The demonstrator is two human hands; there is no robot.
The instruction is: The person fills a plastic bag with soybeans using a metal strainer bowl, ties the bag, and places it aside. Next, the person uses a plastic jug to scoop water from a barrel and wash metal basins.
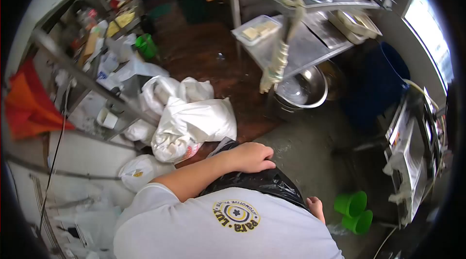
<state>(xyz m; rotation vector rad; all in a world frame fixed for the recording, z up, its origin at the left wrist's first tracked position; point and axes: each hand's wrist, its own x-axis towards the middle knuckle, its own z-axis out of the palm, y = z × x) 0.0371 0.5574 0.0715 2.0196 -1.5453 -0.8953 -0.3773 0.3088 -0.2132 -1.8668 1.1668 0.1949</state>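
Note:
Against the front of my body hangs a black plastic bag (pixel 262 179), partly hidden by my white shirt. My left hand (pixel 254 157) lies at the bag's top edge with its fingers curled round the plastic. Lower and to the right, my right hand (pixel 315 206) shows only in part beside the bag's right end; the shirt hides the rest, and what it holds does not show. Just beyond the bag, full white sacks (pixel 196 120) rest on the floor.
A metal table (pixel 310 48) bears a plastic tub (pixel 257 31); a steel bowl (pixel 315 86) sits under it. At the right are a blue barrel (pixel 376 86), green buckets (pixel 350 204) and a metal rack (pixel 405 162). Cluttered shelves (pixel 92 108) line the left.

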